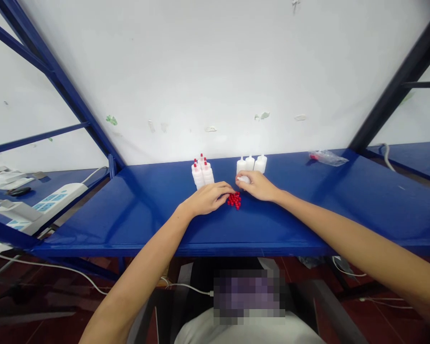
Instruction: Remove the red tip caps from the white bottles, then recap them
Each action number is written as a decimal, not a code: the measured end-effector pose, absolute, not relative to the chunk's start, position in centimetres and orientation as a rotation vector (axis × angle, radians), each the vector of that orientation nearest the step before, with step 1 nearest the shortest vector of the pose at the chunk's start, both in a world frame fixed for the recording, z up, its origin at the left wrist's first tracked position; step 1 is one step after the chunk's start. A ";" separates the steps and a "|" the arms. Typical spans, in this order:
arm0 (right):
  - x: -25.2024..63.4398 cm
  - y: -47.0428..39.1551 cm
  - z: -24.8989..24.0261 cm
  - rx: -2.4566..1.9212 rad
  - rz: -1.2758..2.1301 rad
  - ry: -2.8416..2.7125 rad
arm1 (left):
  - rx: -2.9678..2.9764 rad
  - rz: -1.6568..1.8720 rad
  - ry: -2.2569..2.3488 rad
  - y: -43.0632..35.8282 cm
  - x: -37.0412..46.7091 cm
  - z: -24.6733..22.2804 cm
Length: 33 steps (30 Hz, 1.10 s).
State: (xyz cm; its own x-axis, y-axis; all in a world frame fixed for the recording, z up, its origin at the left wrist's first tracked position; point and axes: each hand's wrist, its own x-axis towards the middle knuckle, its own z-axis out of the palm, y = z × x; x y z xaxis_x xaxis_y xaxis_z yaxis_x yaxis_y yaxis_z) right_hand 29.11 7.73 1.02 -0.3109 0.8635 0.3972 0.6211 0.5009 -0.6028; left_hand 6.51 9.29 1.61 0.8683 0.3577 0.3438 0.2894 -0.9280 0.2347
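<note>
My left hand (211, 197) reaches over a small pile of red caps (234, 201) on the blue table. Its fingers are stretched out, with the fingertips at the pile's upper left edge; no cap shows clearly between them. In my right hand (258, 185) is a white squeeze bottle (244, 179), tilted over with its nozzle toward the left, mostly covered by the fingers. Just behind that hand stand three white bottles without caps (250, 163). Beyond my left hand, several white bottles with red tips (202, 173) stand upright in a tight group.
A clear plastic bag (327, 157) with something red in it lies at the back right of the blue table (143, 210). Blue frame posts (75, 95) rise at both sides. At left is a white power strip (53, 203) with cables. A white wall stands behind.
</note>
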 end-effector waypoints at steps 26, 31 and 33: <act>29.2 8.0 0.9 -1.226 0.402 -2.096 | 2.826 0.620 0.510 9.4 7.0 1.1; 29.3 8.0 0.9 -1.231 0.358 -2.116 | 2.813 0.624 0.547 9.5 6.9 1.2; 29.2 8.0 0.9 -1.232 0.353 -2.124 | 2.793 0.631 0.553 9.6 6.9 1.1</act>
State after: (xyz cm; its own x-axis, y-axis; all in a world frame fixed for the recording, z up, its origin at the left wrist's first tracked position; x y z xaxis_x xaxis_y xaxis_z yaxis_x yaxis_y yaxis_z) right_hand 29.24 7.97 0.86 -0.3482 0.8482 0.3993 0.6735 0.5226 -0.5228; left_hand 6.86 9.59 1.14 0.8367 0.4066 0.3670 0.3100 -0.9039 0.2946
